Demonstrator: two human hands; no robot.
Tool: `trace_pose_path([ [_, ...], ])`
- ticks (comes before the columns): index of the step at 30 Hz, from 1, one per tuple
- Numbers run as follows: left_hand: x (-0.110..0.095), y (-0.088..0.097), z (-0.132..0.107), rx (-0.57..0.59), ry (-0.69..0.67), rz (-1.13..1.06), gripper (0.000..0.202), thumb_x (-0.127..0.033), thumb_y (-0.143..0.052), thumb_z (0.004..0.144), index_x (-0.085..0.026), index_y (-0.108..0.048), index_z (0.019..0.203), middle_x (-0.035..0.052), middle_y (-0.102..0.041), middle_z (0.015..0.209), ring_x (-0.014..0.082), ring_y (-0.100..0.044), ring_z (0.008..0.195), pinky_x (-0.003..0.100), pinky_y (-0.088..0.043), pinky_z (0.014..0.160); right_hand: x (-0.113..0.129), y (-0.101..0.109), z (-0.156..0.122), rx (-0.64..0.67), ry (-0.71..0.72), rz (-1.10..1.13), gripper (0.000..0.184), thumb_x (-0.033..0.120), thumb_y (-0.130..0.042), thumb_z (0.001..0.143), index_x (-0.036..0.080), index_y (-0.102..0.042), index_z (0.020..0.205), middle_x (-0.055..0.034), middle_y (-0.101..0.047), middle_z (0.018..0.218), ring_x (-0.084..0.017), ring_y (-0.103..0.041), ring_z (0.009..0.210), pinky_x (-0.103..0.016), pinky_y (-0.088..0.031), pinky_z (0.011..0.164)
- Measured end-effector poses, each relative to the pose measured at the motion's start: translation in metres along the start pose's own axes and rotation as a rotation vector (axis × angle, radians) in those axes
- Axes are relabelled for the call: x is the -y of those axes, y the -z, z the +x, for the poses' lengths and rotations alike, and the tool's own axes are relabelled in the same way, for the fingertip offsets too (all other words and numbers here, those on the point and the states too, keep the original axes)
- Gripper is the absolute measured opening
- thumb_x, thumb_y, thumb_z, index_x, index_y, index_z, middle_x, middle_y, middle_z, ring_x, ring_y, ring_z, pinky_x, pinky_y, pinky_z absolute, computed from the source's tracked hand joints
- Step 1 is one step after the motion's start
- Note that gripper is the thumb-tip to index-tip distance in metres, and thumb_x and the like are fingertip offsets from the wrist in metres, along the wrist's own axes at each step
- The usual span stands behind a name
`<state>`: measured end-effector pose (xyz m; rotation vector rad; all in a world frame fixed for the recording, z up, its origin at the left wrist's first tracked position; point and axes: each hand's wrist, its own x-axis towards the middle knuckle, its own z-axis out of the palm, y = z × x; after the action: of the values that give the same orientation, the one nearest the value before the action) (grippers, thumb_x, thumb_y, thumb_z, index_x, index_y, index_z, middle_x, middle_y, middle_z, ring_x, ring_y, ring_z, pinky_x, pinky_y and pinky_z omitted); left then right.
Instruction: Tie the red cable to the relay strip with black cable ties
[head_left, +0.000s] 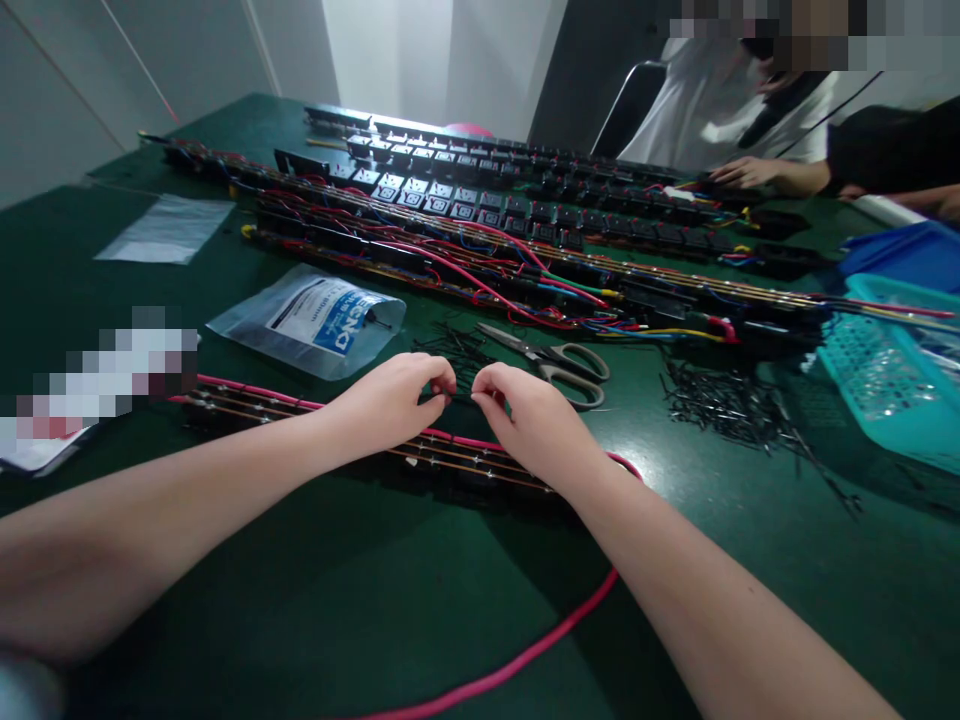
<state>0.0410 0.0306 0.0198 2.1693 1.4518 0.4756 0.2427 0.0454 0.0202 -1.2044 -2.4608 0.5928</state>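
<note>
My left hand [394, 400] and my right hand [529, 415] hover close together over a long black power strip assembly [315, 425] with copper bars and a pink cable [525, 655]. Both hands are pinched at the fingertips, and a thin dark piece seems to run between them, too small to name. Just beyond my fingers lies a small heap of black cable ties [450, 350], with grey-handled scissors [559, 362] to its right.
Several long wired socket strips [480, 230] lie across the green table [315, 600]. A plastic bag with a blue label [311, 320] sits left of the ties. More black ties [735, 405] lie right, beside a turquoise basket [885, 365]. Another person's hand [746, 173] works at the far right.
</note>
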Motion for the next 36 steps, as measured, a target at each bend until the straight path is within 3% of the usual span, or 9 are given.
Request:
trace_pose_path([
  [15,0.0014,0.0012,-0.0015,0.008,-0.02,-0.096,0.014,-0.024,-0.052,0.084,-0.023,-0.065,0.089,0.0008,-0.07,0.089,0.0171,-0.06,0.08,0.027,-0.044,0.071,-0.0032,0.0007,-0.0009,-0.048,0.083,0.004,0.005,0.018,-0.054,0.091,0.022,-0.058,0.09,-0.0029,-0.066,0.091,-0.016,-0.057,0.079,-0.028,-0.041,0.07],
  [36,0.0033,0.0006,0.0006,0.02,-0.137,-0.088,0.017,-0.023,-0.052,0.086,-0.021,-0.069,0.089,-0.0004,-0.071,0.088,0.0164,-0.064,0.085,0.028,-0.047,0.079,-0.0095,-0.0024,-0.0009,-0.146,0.182,0.02,0.013,0.021,-0.056,0.094,0.022,-0.067,0.1,-0.0048,-0.07,0.099,-0.018,-0.064,0.089,-0.03,-0.047,0.078],
])
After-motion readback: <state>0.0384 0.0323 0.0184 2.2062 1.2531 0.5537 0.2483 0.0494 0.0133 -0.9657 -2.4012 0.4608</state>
